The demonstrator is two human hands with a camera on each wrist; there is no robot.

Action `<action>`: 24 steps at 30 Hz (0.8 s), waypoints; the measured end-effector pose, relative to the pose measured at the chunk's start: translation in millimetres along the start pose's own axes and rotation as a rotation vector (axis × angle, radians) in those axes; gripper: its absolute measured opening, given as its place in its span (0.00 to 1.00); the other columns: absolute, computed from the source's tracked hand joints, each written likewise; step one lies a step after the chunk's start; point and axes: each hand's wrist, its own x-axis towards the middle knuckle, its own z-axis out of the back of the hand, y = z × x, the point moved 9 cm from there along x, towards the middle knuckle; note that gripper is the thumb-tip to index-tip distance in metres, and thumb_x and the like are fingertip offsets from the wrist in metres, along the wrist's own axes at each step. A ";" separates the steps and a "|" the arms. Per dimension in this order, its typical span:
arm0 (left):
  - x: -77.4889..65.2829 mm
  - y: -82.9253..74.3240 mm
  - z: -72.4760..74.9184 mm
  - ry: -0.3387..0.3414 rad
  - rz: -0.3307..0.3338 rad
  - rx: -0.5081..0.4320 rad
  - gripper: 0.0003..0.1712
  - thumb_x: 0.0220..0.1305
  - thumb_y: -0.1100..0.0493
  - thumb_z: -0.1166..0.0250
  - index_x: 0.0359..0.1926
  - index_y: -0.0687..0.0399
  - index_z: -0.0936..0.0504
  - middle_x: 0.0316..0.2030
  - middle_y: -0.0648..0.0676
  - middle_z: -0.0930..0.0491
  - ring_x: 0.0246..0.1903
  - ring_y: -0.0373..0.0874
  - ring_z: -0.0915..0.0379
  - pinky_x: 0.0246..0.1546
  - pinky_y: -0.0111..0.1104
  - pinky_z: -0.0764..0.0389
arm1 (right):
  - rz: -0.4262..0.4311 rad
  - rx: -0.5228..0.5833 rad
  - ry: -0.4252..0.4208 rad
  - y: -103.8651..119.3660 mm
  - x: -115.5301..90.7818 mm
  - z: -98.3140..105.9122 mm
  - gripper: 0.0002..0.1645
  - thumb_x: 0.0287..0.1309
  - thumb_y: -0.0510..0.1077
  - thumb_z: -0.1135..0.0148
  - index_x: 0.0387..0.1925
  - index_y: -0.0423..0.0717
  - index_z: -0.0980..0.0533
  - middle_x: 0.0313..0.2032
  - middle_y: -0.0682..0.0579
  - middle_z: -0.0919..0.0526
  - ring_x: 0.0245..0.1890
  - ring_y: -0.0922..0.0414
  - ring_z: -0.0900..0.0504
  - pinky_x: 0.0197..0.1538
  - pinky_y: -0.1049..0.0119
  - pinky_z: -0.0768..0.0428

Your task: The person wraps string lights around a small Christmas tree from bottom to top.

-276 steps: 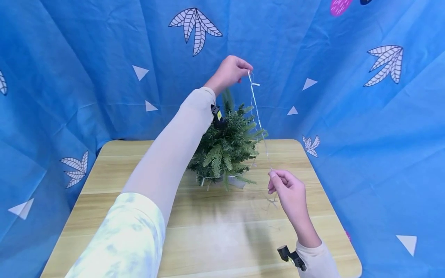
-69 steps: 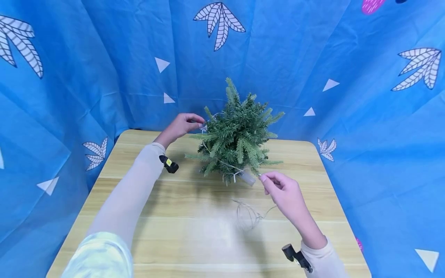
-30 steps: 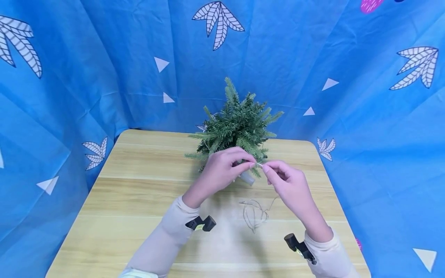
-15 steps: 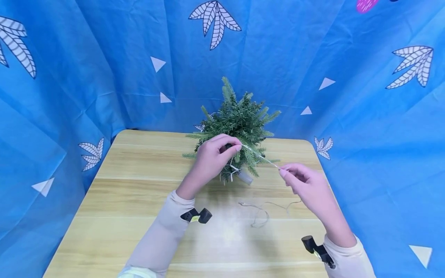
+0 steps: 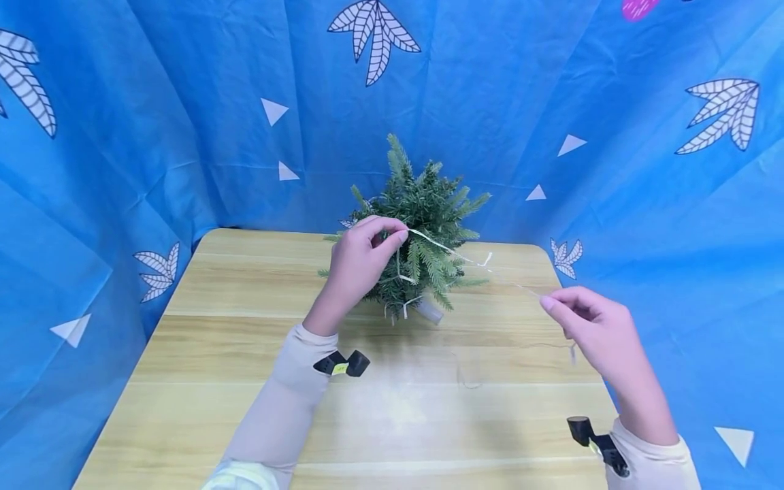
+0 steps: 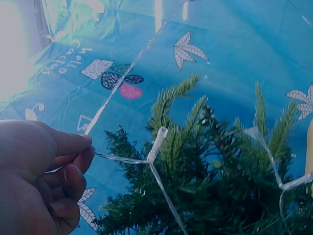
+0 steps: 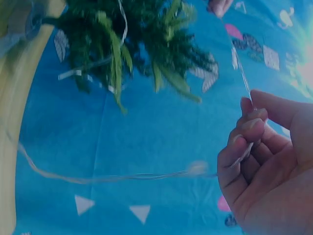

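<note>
- The light string [image 5: 433, 241] is thin, twisted and whitish, with stubby white tips [image 6: 157, 144].
- Left hand [image 5: 358, 265]: fingertips pinch it.
- Right hand [image 5: 600, 330]: thumb and fingers pinch it.

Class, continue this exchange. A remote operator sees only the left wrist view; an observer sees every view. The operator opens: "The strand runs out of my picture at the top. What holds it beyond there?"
Observer: The right hand. It pinches the string light, which stretches across from the left hand.

Operator: Does any of it carry on past that hand?

Observer: Yes, a loose length trails from it, plain in the right wrist view.

Operator: And the bottom of the evergreen tree, which I can't see?

Observer: In the head view, small white lights hang at its lower front, though I can't tell whether they touch the wooden table.
</note>
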 end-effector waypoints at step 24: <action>25.2 -12.2 -53.8 0.317 0.039 0.194 0.11 0.71 0.45 0.36 0.50 0.33 0.13 0.54 0.37 0.18 0.43 0.37 0.23 0.44 0.40 0.25 | -0.201 0.329 -0.486 -40.2 -6.7 68.0 0.16 0.62 0.51 0.31 0.43 0.43 0.17 0.19 0.53 0.28 0.18 0.57 0.32 0.14 0.64 0.40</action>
